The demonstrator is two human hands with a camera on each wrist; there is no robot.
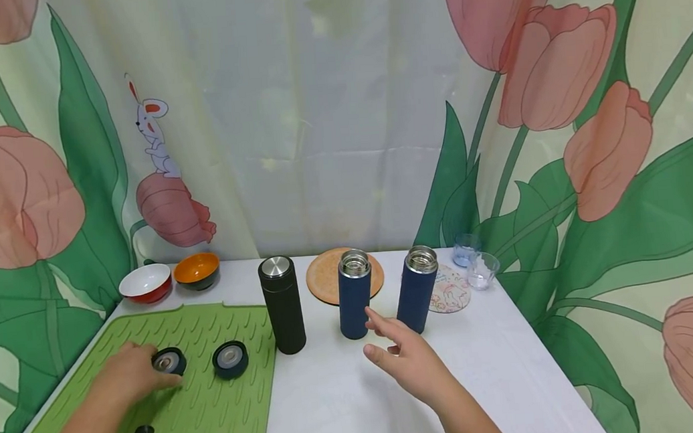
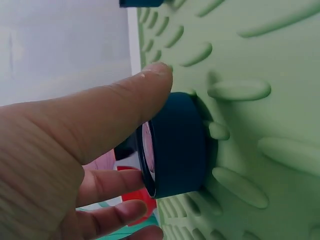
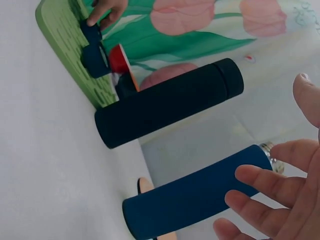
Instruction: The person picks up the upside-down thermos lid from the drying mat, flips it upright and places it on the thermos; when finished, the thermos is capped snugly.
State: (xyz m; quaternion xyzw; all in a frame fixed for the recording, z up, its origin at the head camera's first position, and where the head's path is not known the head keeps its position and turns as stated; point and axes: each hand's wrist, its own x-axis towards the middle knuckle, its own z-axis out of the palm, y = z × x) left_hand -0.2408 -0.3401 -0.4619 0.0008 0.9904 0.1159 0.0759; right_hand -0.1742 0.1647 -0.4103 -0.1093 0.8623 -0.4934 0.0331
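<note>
My left hand (image 1: 131,372) pinches a dark flask lid (image 1: 169,362) at its rim, low over the green mat, thumb on the near side; the lid's inner face points up. In the left wrist view the thumb overlaps the lid's side (image 2: 180,145) and a fingertip meets its lower edge. A second lid (image 1: 230,359) lies inner face up on the mat, to the right. My right hand (image 1: 407,360) hovers, fingers spread, before two uncapped navy flasks, the left one (image 1: 355,306) and the right one (image 1: 416,295). In the right wrist view its fingertips overlap one blue flask (image 3: 195,195).
A black flask (image 1: 283,315) with its cap on stands at the right edge of the green mat (image 1: 216,427). Behind are a red-and-white bowl (image 1: 146,284), an orange bowl (image 1: 197,270), a round board (image 1: 323,278), a patterned coaster (image 1: 450,293) and two small glasses (image 1: 482,271).
</note>
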